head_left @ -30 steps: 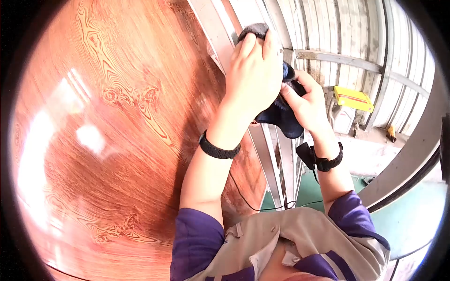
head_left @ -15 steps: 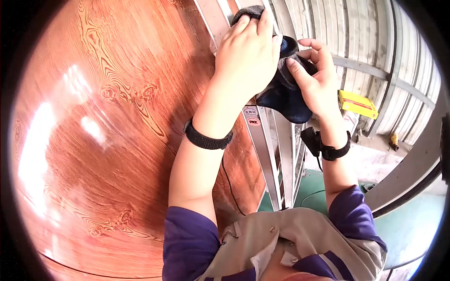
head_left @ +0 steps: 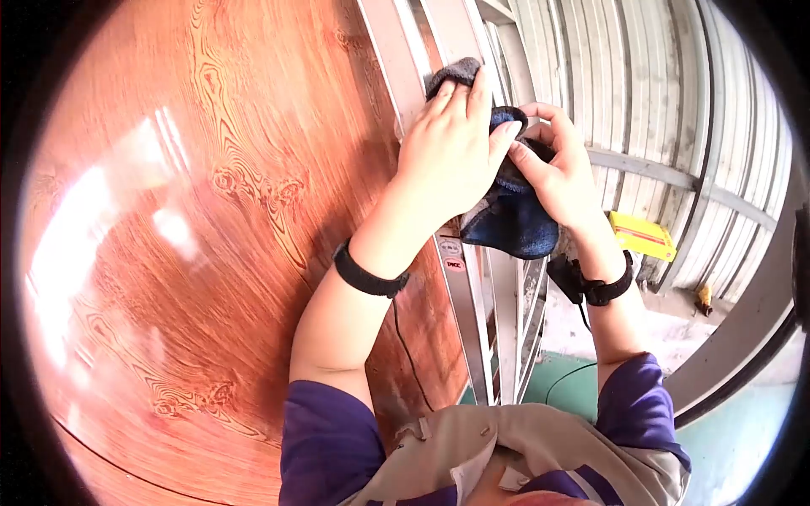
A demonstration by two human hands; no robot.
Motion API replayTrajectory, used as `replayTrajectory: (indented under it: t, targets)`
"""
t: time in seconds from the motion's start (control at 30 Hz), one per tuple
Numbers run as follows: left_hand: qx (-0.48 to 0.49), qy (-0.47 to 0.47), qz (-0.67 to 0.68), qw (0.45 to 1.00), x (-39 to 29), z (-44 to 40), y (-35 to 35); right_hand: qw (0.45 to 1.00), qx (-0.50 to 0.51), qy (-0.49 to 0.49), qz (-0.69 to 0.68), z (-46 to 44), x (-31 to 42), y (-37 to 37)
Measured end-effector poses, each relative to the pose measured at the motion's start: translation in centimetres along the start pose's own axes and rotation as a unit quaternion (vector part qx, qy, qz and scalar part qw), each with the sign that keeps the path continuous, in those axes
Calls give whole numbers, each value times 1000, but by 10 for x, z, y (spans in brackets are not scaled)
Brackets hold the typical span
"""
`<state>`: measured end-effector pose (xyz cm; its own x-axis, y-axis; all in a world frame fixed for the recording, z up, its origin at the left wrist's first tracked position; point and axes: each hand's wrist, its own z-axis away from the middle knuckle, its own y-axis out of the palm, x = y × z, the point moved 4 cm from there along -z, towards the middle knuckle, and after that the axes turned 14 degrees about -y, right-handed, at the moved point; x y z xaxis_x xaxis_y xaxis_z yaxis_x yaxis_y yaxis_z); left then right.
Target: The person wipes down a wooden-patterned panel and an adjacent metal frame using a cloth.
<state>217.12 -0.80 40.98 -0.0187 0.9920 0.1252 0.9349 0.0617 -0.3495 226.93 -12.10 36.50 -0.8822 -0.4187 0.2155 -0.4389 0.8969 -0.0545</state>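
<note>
A dark blue and grey cloth (head_left: 512,226), sock-like with a rolled edge, is bunched between my hands over a metal ladder-like frame. My left hand (head_left: 447,152) lies across its grey part, fingers together and curled over the far end, thumb against the blue edge. Opposite, my right hand (head_left: 557,169) pinches the blue part, thumb on top and fingers curled behind. Both thumbs nearly meet at the rolled edge. My left palm and the underside of the cloth are hidden. The metal frame (head_left: 464,312) bears small stickers below the cloth.
A large glossy wood-grain panel (head_left: 202,278) fills the left side. To the right are a corrugated wall (head_left: 641,76), a yellow box (head_left: 643,236) and a green floor (head_left: 565,388). Thin black cables (head_left: 407,346) run near my wrists.
Both hands and the cloth sit lower in the view, as do the frame and background. My thumbs have come closer together at the cloth's rolled edge.
</note>
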Motion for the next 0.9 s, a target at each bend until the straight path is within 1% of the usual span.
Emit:
replayTrajectory:
  t: [0.03, 0.07, 0.13, 0.17, 0.2, 0.27, 0.3, 0.33, 0.37, 0.4, 0.43, 0.47, 0.53, 0.57, 0.6, 0.67, 0.73, 0.77, 0.8, 0.9]
  targets:
    - [7, -8, 7, 1000, 3, -13, -6, 1000, 12, -3, 15, -11, -3, 0]
    - [-1, -12, 5, 1000, 9, -27, -8, 1000, 9, -1, -4, -20, -2, 1]
    - [-66, 16, -35, 997, 24, -59, -10, 999, -12, -40, 32, -39, 1, 5]
    - [-109, 42, -47, 992, 31, -76, -12, 998, -5, -60, 21, -49, 8, 7]
    - [-115, 45, -59, 991, 35, -92, -17, 999, 6, -52, 10, -59, 12, 9]
    - [-29, -42, -8, 999, 41, -124, -27, 984, 25, -135, 117, -79, 33, 10]
    - [-32, -28, -26, 999, 42, -134, -32, 974, 43, -164, 149, -89, 35, 9]
    - [-33, -13, -45, 998, 43, -139, -34, 972, 39, -174, 151, -95, 37, 8]
    - [-32, -3, -32, 999, 45, -137, -34, 976, 52, -166, 127, -96, 40, 7]
    - [-28, -13, -27, 999, 44, -129, -34, 980, 66, -156, 104, -95, 40, 5]
    - [-24, -23, -23, 999, 39, -116, -33, 982, 69, -139, 111, -90, 35, 1]
    - [-21, -33, -18, 999, 33, -101, -32, 989, 74, -113, 64, -81, 26, 0]
    - [3, -28, -52, 998, 23, -61, -21, 962, 95, -199, 159, -52, 23, -4]
    - [4, -29, -50, 998, 18, -41, -16, 969, 102, -169, 149, -35, 21, -3]
    - [8, -32, -48, 998, 13, -21, -9, 966, 114, -152, 173, -18, 20, -5]
    - [-16, -27, -68, 997, 1, 20, 7, 955, 99, -156, 234, 19, 17, -5]
    - [17, -49, -41, 998, -11, 53, 16, 941, 84, -170, 280, 54, 17, -1]
    - [41, -55, -43, 997, -17, 70, 21, 941, 75, -172, 281, 70, 16, -1]
    - [61, -58, -47, 995, -22, 83, 26, 940, 74, -161, 293, 85, 13, 1]
    - [75, -55, -29, 995, -25, 99, 29, 948, 59, -114, 292, 119, 8, 7]
